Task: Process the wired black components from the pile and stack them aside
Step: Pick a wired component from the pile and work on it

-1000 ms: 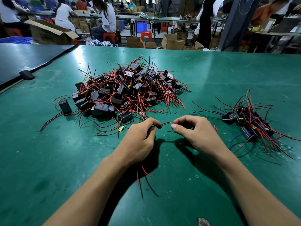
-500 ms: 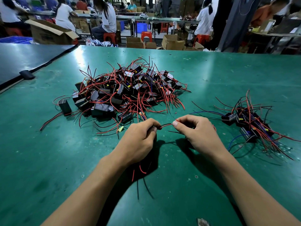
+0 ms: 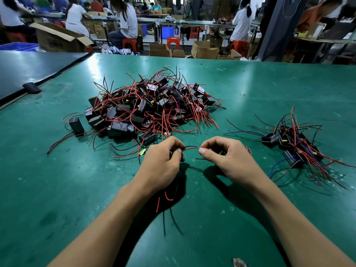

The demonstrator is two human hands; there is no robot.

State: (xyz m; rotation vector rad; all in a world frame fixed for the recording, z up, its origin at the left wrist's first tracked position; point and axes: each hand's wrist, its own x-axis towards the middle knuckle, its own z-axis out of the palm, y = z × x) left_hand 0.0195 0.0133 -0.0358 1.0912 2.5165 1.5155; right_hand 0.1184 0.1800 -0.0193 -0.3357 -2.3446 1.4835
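Observation:
A big pile of black box components with red and black wires lies on the green table, just beyond my hands. A smaller heap of the same components sits to the right. My left hand is curled round one component, which is mostly hidden in the fist; its red and black wires hang out below the wrist. My right hand pinches the ends of a red and a black wire that bridge the short gap between the two hands.
A single black component stands apart at the pile's left. A dark table with a black clip adjoins on the left. Beyond the far edge are cardboard boxes, red stools and seated workers.
Both hands have lifted slightly and stayed close together. The wires between them bow upward a little more, and the loose wires under my left wrist have shifted.

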